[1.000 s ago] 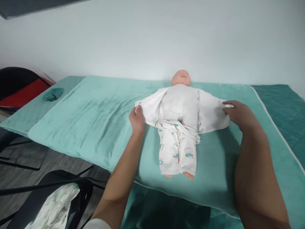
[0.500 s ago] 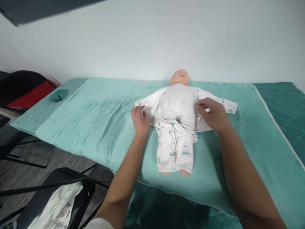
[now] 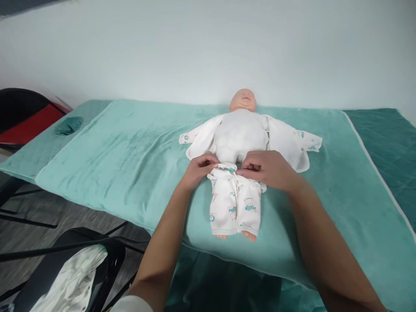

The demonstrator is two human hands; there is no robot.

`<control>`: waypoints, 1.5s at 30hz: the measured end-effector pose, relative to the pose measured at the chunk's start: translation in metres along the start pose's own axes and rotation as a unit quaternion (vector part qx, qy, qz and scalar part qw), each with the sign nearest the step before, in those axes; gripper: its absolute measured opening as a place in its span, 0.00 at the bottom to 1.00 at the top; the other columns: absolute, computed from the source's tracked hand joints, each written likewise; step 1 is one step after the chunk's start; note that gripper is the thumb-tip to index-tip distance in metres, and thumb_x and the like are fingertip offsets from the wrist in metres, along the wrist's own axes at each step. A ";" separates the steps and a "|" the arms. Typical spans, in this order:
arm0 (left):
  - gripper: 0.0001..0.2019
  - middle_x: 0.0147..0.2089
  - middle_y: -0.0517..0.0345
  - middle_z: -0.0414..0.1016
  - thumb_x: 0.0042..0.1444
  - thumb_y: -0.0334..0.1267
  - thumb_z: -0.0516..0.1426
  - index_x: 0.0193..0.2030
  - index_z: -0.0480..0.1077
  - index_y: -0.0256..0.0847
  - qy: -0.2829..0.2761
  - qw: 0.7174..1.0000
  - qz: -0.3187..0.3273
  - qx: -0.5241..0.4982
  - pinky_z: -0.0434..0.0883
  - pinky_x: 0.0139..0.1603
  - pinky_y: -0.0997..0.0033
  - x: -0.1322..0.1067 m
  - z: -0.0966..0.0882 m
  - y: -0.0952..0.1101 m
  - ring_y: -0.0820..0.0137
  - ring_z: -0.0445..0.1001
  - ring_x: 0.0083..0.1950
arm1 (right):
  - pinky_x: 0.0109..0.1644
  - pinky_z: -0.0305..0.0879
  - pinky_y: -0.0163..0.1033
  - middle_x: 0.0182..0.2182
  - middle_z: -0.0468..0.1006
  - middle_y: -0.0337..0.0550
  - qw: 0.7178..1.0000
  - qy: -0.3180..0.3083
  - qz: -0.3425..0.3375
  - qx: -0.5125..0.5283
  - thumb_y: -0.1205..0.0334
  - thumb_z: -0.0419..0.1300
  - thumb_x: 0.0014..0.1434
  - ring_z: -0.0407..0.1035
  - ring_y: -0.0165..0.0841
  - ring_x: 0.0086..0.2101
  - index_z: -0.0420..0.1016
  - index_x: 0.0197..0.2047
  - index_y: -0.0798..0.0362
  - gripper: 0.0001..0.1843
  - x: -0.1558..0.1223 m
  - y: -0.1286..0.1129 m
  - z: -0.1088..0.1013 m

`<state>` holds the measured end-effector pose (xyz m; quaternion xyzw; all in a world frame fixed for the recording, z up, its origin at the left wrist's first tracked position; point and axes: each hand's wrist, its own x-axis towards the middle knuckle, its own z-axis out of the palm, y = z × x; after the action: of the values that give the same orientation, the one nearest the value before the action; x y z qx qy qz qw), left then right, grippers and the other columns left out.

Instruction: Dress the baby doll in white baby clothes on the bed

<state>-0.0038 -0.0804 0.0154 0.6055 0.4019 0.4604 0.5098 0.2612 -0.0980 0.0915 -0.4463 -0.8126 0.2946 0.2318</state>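
A baby doll (image 3: 242,134) lies on its back on a green padded bed, its head toward the wall and its feet toward me. Its white printed jacket (image 3: 286,141) is spread apart at the front, with both sleeves on the arms. Printed baby pants (image 3: 224,208) cover the legs and are bunched at the upper thighs. My left hand (image 3: 202,169) pinches the waistband at its left side. Fingers of my right hand (image 3: 268,169) are closed on the waistband near the middle.
The green bed cover (image 3: 113,151) stretches to both sides, with a face hole (image 3: 69,125) at the far left. A white wall (image 3: 162,52) stands behind. At lower left, a black chair (image 3: 42,273) bears a white printed cloth (image 3: 73,281). Another black-and-red chair (image 3: 29,123) stands farther back.
Both hands have moved from the jacket's sides down to the pants' waistband and closed on it. The jacket's front flaps now lie spread outward. The view has shifted slightly.
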 end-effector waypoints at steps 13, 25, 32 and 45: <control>0.23 0.23 0.59 0.63 0.53 0.57 0.66 0.20 0.74 0.39 0.010 0.999 -0.034 -0.005 0.56 0.27 0.70 -0.003 0.005 -0.001 0.74 0.58 0.25 | 0.40 0.57 0.38 0.37 0.77 0.37 0.993 -0.104 -0.057 0.010 0.61 0.64 0.56 0.69 0.34 0.37 0.73 0.35 0.48 0.04 -0.007 -0.005 -0.004; 0.18 0.27 0.61 0.68 0.47 0.50 0.71 0.26 0.73 0.39 -0.003 1.000 -0.012 -0.004 0.60 0.31 0.72 -0.002 0.008 -0.003 0.75 0.62 0.28 | 0.36 0.58 0.37 0.32 0.72 0.36 0.992 -0.014 0.019 0.123 0.64 0.62 0.53 0.63 0.30 0.31 0.74 0.37 0.50 0.07 0.000 0.003 0.005; 0.18 0.28 0.59 0.66 0.51 0.53 0.69 0.44 0.85 0.45 -0.076 0.995 0.023 0.063 0.59 0.32 0.69 -0.004 0.002 0.003 0.71 0.63 0.30 | 0.39 0.59 0.38 0.36 0.74 0.38 0.991 -0.041 0.013 0.124 0.54 0.68 0.56 0.66 0.30 0.34 0.79 0.36 0.51 0.09 0.002 0.005 0.002; 0.17 0.29 0.60 0.63 0.54 0.50 0.69 0.47 0.85 0.46 -0.125 0.989 0.047 0.059 0.56 0.32 0.69 -0.002 0.000 0.003 0.72 0.60 0.31 | 0.35 0.51 0.37 0.33 0.76 0.37 0.998 -0.017 0.033 -0.048 0.65 0.64 0.56 0.66 0.32 0.33 0.72 0.33 0.51 0.03 0.004 -0.006 0.014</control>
<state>-0.0038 -0.0827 0.0184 0.7050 0.3328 0.3803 0.4975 0.2470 -0.1009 0.0864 -0.4784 -0.8144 0.2702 0.1869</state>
